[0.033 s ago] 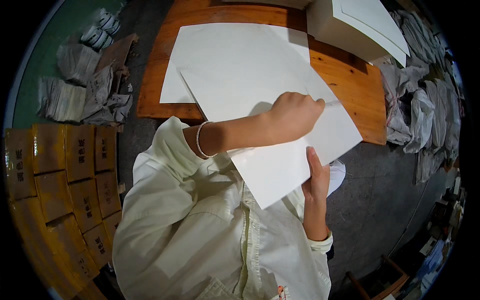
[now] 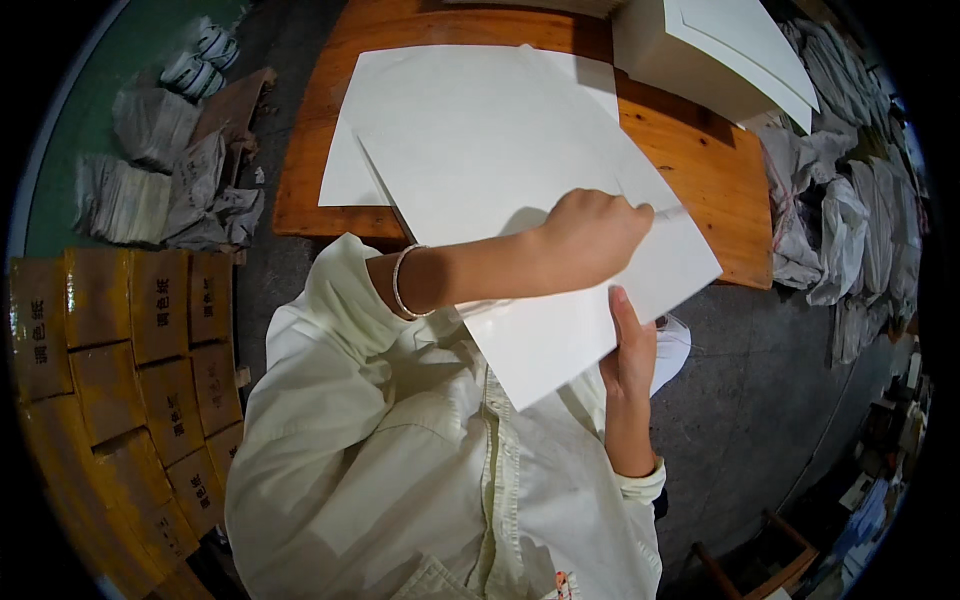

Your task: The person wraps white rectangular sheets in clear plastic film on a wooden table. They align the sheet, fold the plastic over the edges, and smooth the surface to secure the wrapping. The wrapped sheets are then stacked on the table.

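My left hand [image 2: 592,238] is closed into a fist around a thin tool whose pale tip [image 2: 672,212] pokes out to the right and rests on the large white paper sheet [image 2: 520,150]; I cannot identify the tool. A thin bracelet [image 2: 400,283] sits on that wrist. My right hand [image 2: 630,350] grips the near right edge of the same sheet, thumb flat on top, fingers hidden beneath.

The sheet lies tilted across the near edge of the wooden table [image 2: 700,150], with its near corner overhanging the edge above my cream shirt [image 2: 400,460]. A second white sheet [image 2: 345,170] lies under it, showing at the left and far side.

At the far right of the table stands a tall stack of white paper [image 2: 720,50]. On the floor to the left I see crumpled wrapped bundles [image 2: 170,170], and nearer to me, rows of yellow-brown wrapped packs [image 2: 120,330]. More grey wrapped bundles [image 2: 840,210] are piled on the right, just beside the table.
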`<state>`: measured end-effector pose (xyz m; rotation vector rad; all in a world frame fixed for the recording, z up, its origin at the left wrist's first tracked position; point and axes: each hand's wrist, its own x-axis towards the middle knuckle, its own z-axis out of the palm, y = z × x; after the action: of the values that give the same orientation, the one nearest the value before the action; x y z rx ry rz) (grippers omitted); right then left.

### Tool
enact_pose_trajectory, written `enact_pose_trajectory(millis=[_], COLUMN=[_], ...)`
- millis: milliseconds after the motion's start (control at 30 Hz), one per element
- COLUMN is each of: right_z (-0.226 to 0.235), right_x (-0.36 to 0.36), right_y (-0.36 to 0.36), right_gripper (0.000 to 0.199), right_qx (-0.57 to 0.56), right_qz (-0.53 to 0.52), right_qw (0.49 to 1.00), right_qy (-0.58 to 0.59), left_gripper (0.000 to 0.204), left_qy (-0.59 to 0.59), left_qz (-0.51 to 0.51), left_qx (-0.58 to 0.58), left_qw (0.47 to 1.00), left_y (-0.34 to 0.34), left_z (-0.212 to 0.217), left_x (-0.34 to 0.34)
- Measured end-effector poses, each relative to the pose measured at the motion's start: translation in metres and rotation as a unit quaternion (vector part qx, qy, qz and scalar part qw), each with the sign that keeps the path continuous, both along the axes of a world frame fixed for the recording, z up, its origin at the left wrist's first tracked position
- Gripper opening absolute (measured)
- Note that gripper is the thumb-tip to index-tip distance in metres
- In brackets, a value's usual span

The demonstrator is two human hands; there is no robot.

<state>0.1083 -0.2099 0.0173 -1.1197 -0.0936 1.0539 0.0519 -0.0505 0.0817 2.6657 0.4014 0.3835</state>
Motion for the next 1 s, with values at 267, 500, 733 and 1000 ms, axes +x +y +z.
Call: enact_pose_trajectory(millis=[267, 500, 733, 1000], right_z=[0.0, 0.037, -0.018, 0.012], right_x=[-0.011, -0.011, -0.026, -0.048], right_y=[0.027, 0.028, 0.008, 0.062], right_gripper=[0.025, 0.028, 0.036, 0.036], right_qx=[0.11, 0.036, 0.22, 0.152], right_qz=[0.095, 0.202, 0.144, 0.051], right_qw=[0.981, 0.955, 0.906, 0.958], right_qy=[0.13, 0.215, 0.331, 0.238], left_gripper=[0.009, 0.013, 0.016, 0.015], left_qy=[-0.027, -0.05, -0.061, -0.046], left_qz=[-0.055, -0.038, -0.09, -0.085], left_qx=[0.021, 0.038, 0.053, 0.165], left_qw=[0.998, 0.997, 0.993, 0.982], left_y=[-0.025, -0.019, -0.048, -0.048], left_z=[0.019, 0.01, 0.011, 0.004], left_x=[-0.011, -0.021, -0.024, -0.031])
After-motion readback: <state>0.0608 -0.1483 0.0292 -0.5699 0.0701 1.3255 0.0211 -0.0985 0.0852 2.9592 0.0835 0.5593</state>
